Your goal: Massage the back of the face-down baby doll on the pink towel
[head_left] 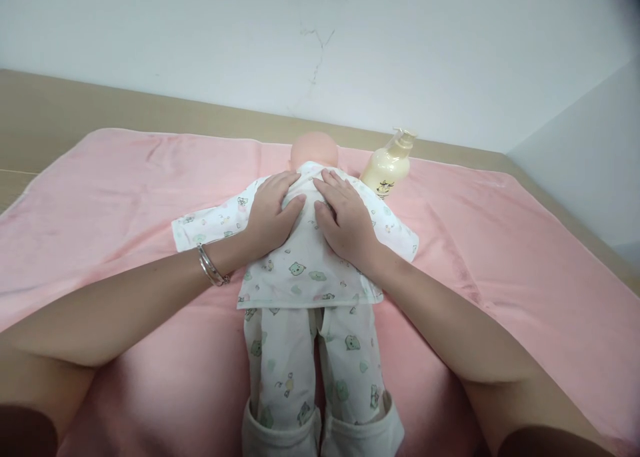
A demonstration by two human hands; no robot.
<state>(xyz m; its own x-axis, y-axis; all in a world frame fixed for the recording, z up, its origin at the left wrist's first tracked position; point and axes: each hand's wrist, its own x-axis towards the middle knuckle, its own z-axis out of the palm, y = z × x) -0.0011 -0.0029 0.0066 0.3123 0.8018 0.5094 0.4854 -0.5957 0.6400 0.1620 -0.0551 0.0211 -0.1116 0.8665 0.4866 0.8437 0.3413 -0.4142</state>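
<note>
A baby doll (314, 149) lies on a pink blanket, its bald head at the far end. It wears a white printed top (305, 277) and matching pants (287, 364) with folded cuffs. My left hand (273, 207) rests flat on the upper left of the doll's back, fingers stretched out and thumb pointing inward. On the upper right of the back lies my right hand (347, 217), also flat with its fingers extended. The two hands are a small gap apart, and neither grips anything. The doll's face and hands are hidden.
A pale yellow pump bottle (387, 167) stands just right of the doll's head, close to its right sleeve. The pink blanket (125, 177) covers most of a wooden surface (150, 110), which meets a white wall (200, 37) at the back.
</note>
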